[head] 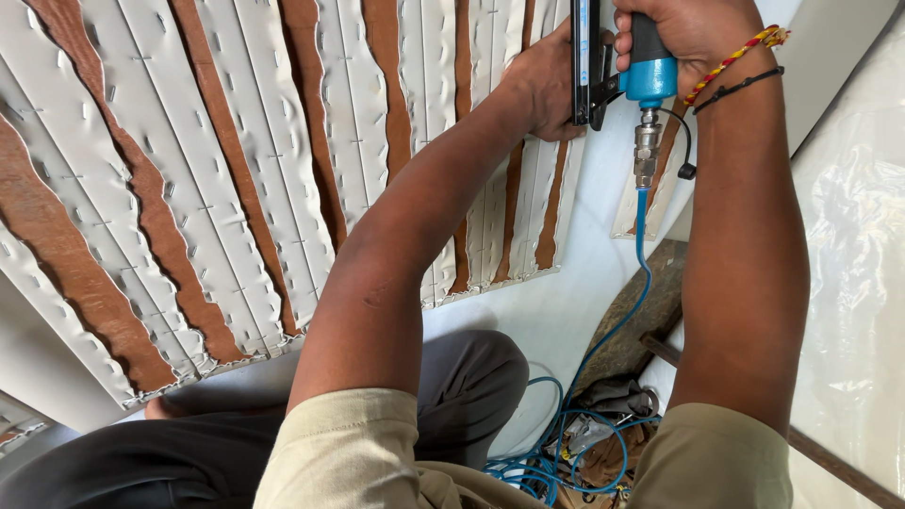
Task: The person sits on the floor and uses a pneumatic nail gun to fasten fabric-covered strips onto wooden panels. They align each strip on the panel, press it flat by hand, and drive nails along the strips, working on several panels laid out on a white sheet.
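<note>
pneumatic stapler (603,66), blue handle and black body, held upright at the far right edge of the slatted panel (236,188), nose hidden past the frame top. right hand (693,38) wrapped around the blue grip, fingers clenched on it; red-yellow thread and black band (740,71) at that wrist. left hand (547,85) pressed flat on the panel just beside the stapler's black body, fingers out of sight behind it, so cannot tell whether curled. blue air hose (617,320) hanging from the metal coupler (647,146) below the grip, running down to loose coils near the knees. panel: white strips stapled over brown backing, lying on a white surface (556,320).
</note>
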